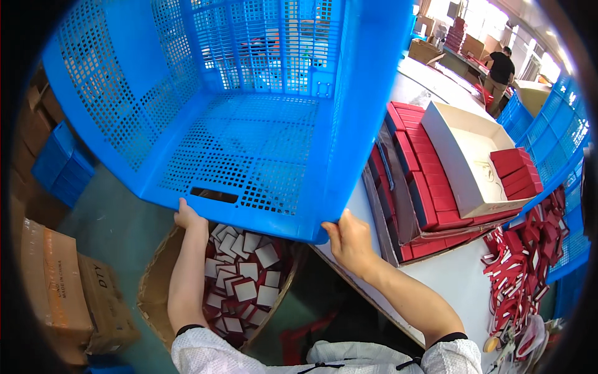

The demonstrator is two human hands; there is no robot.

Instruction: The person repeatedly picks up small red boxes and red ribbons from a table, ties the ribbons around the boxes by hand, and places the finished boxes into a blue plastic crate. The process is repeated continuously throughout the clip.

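Before me a large blue plastic crate (243, 140) with perforated walls is held up and tilted, its inside facing me and no goods showing in it. My left hand (190, 216) grips its lower edge near the slot-shaped handle hole. Closed on the crate's lower right corner is my right hand (350, 242). Under the crate, between my forearms, stands an open cardboard box (156, 293) filled with small red and white square pieces (246, 290). The crate covers the far part of that box.
On the white table (430, 287) to the right sit red boxes (430, 168) in a carton and a cream tray (464, 156). Red strips (504, 280) lie at the far right near more blue crates (554, 143). Cardboard cartons (62, 293) stand left. A person (499, 71) works far back.
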